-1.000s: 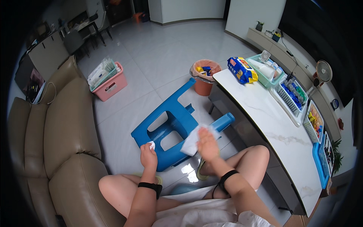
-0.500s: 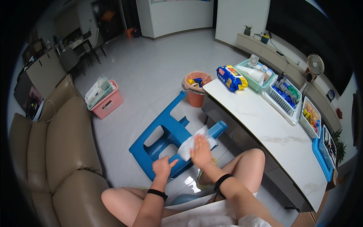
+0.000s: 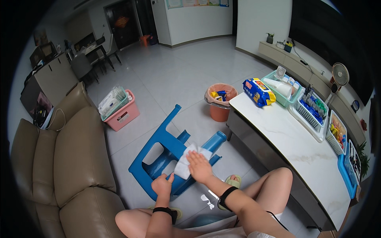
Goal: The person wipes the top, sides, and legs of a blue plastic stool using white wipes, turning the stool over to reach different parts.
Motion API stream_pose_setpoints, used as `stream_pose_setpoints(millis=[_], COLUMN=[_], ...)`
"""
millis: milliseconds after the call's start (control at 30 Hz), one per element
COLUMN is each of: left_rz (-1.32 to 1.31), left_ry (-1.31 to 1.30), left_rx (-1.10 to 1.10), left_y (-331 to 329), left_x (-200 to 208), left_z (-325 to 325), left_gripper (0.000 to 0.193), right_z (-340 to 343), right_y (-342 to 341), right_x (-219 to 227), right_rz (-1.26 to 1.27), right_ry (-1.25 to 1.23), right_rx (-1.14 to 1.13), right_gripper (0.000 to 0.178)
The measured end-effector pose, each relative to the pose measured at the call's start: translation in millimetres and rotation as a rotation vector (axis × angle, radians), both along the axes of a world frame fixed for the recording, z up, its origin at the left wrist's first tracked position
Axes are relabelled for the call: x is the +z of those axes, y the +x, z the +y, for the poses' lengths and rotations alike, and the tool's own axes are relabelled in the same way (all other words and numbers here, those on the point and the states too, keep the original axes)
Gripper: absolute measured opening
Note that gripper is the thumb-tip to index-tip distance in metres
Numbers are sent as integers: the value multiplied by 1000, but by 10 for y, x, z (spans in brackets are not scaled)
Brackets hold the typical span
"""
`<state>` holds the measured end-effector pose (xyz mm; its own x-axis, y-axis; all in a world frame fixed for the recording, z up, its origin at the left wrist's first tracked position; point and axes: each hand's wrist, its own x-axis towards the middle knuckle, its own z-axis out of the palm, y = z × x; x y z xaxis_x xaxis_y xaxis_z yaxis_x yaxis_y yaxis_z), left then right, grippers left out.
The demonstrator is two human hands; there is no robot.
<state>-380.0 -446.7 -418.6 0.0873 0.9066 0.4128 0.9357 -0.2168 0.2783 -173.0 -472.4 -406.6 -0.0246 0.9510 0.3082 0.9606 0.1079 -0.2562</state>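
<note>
Since half a second ago the view has tilted up, so more of the far room shows, and the left hand (image 3: 162,185) has dropped from beside the cloth to the near edge of the stool (image 3: 170,156), where it now grips. One second ago that hand was also on the stool's near edge, while the right hand (image 3: 199,167) was already on the cloth (image 3: 186,162); it has stayed there throughout.

Head view: the blue plastic stool lies tipped on its side on the tiled floor (image 3: 166,79), just in front of the person's knees, between the sofa (image 3: 67,158) and the table (image 3: 293,146). The left hand is closed around the stool's lower edge, fingers curled. The right hand lies flat with fingers spread, pressing the white cloth against the stool's upper surface. Both wrists carry black bands.

Beyond the stool stands an orange bin (image 3: 220,101) lined with a bag, just beside the table's far corner. A pink basket (image 3: 121,109) holding packets sits near the sofa's end. On the table a blue and yellow pack (image 3: 258,92) lies near the far edge, with a green tray (image 3: 279,85) and white baskets (image 3: 313,111) behind it along the right side. A small fan (image 3: 340,74) stands on the low cabinet by the wall.
</note>
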Motion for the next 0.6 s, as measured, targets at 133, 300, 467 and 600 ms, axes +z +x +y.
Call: stream_pose_setpoints(millis=[133, 300, 467, 600], left_rz=[-40, -45, -48, -74], left_ry=[192, 195, 168, 213], left_rx=[-20, -47, -20, -51], left_y=[-21, 24, -34, -13], left_x=[-109, -100, -106, -117], left_z=[-5, 15, 1, 5], left_gripper=[32, 29, 26, 24], right_z=[186, 407, 20, -52], right_y=[625, 772, -279, -109], right_x=[16, 84, 8, 111], right_rz=[7, -99, -87, -44], right_ry=[110, 95, -60, -13], right_rx=[-176, -490, -402, -276], right_gripper=[50, 56, 71, 72])
